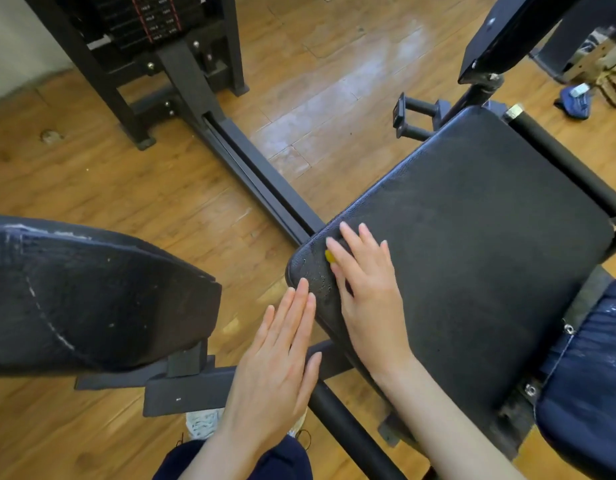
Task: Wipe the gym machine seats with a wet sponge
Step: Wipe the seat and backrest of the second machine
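Left hand (277,358) flat beside seat (473,258) — right hand (365,289) presses sponge (330,256)

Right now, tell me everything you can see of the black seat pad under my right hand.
The black seat pad is a broad, rounded-corner cushion in grained, leather-like vinyl, mounted on a dark metal frame. Water droplets show near its front corner. The right hand presses a mostly hidden yellow sponge there; the left hand hovers beside the edge, fingers straight.

text: none legible | weight stack (150,19): small white markings on the black plates, too blurred to read | elsewhere: no labels or brands readable
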Demonstrator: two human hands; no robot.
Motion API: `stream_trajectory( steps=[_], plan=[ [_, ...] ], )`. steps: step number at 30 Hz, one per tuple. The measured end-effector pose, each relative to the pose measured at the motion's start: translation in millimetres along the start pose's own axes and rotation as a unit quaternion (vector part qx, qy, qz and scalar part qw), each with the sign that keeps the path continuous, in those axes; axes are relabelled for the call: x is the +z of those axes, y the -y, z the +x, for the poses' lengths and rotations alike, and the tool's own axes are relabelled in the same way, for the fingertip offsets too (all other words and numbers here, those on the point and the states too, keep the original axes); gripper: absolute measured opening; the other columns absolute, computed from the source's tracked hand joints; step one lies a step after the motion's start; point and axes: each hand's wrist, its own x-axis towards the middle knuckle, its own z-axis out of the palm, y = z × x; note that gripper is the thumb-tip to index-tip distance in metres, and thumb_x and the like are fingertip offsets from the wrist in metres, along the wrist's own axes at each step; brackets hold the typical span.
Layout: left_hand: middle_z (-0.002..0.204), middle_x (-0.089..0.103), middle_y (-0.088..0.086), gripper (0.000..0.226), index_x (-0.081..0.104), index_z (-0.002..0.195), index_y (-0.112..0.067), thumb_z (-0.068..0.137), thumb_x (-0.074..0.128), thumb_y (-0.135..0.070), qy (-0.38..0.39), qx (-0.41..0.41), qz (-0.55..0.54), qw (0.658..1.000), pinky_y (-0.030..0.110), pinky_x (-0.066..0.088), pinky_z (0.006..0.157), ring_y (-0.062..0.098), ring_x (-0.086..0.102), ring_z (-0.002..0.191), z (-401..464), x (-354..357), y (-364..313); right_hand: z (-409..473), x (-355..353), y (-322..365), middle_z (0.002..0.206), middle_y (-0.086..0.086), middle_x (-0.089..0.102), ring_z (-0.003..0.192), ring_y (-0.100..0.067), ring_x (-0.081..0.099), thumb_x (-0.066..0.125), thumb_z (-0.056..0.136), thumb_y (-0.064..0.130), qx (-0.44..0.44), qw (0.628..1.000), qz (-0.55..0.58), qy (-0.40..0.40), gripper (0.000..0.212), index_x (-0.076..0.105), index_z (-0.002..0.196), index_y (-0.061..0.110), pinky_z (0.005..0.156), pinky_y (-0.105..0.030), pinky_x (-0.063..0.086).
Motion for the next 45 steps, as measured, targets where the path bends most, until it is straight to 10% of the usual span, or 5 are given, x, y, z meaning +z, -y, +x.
stream_trajectory(
  steps=[26, 32, 37, 40, 45],
  plan=[
    [0.167, -0.005, 0.013, 0.081, 0.011, 0.156, 0.003, 0.094, 0.055, -0.025, -0.038, -0.149, -0.093, 0.984, 0.041, 0.027, 0.119, 0.028, 0.019, 0.152, -6, 9, -6, -55, -10, -2, 0.148, -0.004, 0.044, 0.144, -0.026, 0.027, 0.053, 0.096, 0.009, -0.154, 0.984, -0.027, 0.083, 0.033, 0.061, 0.128, 0.009, 0.115, -0.054, 0.025],
    [0.167, -0.011, 0.011, 0.082, 0.009, 0.157, 0.001, 0.095, 0.052, -0.03, -0.032, -0.162, -0.075, 0.983, 0.038, 0.011, 0.119, 0.02, 0.007, 0.151, -3, 9, -7, 60, 23, 27, 0.108, -0.005, 0.063, 0.11, -0.026, 0.055, 0.053, 0.096, 0.022, -0.215, 0.968, -0.05, 0.117, 0.019, 0.068, 0.098, 0.01, 0.101, -0.047, 0.042],
    [0.166, -0.013, 0.01, 0.084, 0.005, 0.158, -0.001, 0.095, 0.053, -0.03, -0.026, -0.167, -0.085, 0.982, 0.036, 0.01, 0.12, 0.019, 0.002, 0.152, -5, 8, -7, 23, 10, 28, 0.123, -0.003, 0.059, 0.134, -0.025, 0.041, 0.046, 0.099, 0.023, -0.079, 0.995, 0.006, 0.058, 0.027, 0.068, 0.107, 0.011, 0.118, -0.047, 0.017],
    [0.166, -0.014, 0.009, 0.082, 0.004, 0.158, -0.001, 0.096, 0.05, -0.031, -0.031, -0.16, -0.086, 0.983, 0.036, 0.015, 0.12, 0.022, 0.01, 0.152, -4, 12, -5, 50, 29, 38, 0.109, -0.007, 0.064, 0.123, -0.031, 0.05, 0.057, 0.093, 0.014, -0.153, 0.983, -0.055, 0.089, 0.015, 0.069, 0.09, 0.007, 0.114, -0.054, 0.026],
    [0.166, -0.015, 0.01, 0.084, 0.001, 0.158, -0.002, 0.096, 0.051, -0.03, -0.033, -0.167, -0.1, 0.98, 0.035, 0.01, 0.12, 0.017, -0.002, 0.152, -6, 10, -7, -24, -13, -2, 0.146, -0.006, 0.046, 0.145, -0.027, 0.024, 0.05, 0.096, 0.014, -0.259, 0.954, -0.07, 0.137, 0.033, 0.062, 0.126, 0.011, 0.119, -0.049, 0.017]
  ],
)
